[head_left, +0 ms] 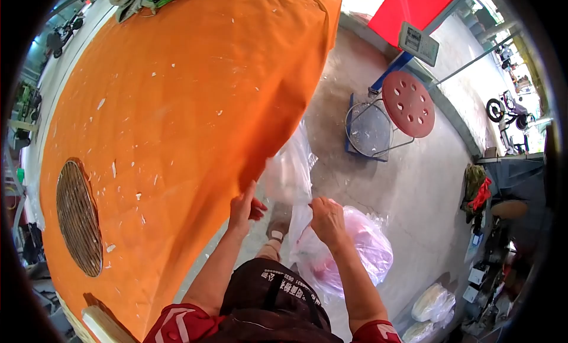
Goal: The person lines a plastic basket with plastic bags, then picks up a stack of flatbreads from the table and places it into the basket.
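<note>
My right hand (327, 220) is closed on the edge of a clear plastic bag (290, 174), which hangs beside the orange-covered table (195, 94). Just left of the bag, my left hand (245, 210) is raised near the table's edge with its index finger stretched out and fingers apart, and nothing shows in it. Below and right of my right hand sits a full, pinkish plastic bag (361, 251) on the floor, partly behind my right forearm.
A round woven tray (79, 218) lies on the table's left. Ahead to the right, a red stool (408, 104) stands on a platform scale (370, 130) with a display (419, 44). White bags (433, 303) lie on the floor at lower right.
</note>
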`<move>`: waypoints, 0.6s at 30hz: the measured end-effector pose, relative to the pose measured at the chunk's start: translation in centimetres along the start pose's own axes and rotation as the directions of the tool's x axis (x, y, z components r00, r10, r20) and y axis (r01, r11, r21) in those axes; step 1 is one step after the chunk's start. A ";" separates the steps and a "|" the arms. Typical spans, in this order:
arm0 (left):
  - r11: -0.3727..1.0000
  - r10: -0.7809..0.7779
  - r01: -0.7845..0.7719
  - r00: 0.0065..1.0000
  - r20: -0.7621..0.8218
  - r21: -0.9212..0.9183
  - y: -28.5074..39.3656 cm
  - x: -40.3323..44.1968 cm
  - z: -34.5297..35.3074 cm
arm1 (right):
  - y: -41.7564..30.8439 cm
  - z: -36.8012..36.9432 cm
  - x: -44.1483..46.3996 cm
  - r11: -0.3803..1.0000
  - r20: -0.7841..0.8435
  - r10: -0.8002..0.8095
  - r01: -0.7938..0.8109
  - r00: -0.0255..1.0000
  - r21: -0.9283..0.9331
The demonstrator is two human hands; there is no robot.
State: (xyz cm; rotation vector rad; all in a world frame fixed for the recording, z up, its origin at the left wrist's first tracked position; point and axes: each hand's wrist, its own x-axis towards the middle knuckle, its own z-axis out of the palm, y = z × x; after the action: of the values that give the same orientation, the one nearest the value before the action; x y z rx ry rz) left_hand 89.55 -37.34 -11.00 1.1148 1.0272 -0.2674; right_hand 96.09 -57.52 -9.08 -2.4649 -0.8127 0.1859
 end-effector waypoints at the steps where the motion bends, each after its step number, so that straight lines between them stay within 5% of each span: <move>1: 0.997 -0.072 0.073 0.992 0.104 -0.003 -0.7 -0.7 -0.4 | -0.2 0.0 -0.7 1.000 0.009 0.018 -0.018 1.000 -0.001; 3: 0.976 -0.215 0.219 0.927 0.309 0.022 -2.6 -2.6 -1.0 | -2.0 0.3 -3.0 0.996 0.198 0.089 -0.089 0.976 -0.009; 4: 0.958 -0.249 0.286 0.863 0.440 -0.019 -3.8 -3.6 -1.0 | -3.2 0.8 -4.6 0.996 0.151 0.030 -0.042 0.988 0.073; 7: 0.795 -0.283 0.593 0.551 0.785 -0.130 -7.2 -7.1 -0.2 | -6.8 0.1 -8.5 0.990 0.307 -0.022 -0.021 0.951 0.138; 9: 0.795 -0.176 0.514 0.704 0.688 -0.323 -8.0 -10.4 0.8 | -8.1 0.7 -13.1 0.992 0.409 -0.044 -0.008 0.912 0.124; 14: 0.844 -0.109 0.428 0.727 0.677 -0.323 -12.8 -13.8 -0.1 | -11.4 -1.7 -20.7 0.993 0.621 -0.043 -0.034 0.782 0.112; 18: 0.919 -0.034 0.231 0.853 0.521 -0.319 -11.7 -19.7 0.9 | -13.4 -3.6 -26.1 0.894 0.445 -0.295 0.080 0.845 0.442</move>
State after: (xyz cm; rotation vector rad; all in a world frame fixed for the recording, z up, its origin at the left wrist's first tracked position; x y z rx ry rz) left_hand 71.95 -49.33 -2.59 0.5742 0.6418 -0.4346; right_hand 69.07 -65.36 0.13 -1.9331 -1.1003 0.8662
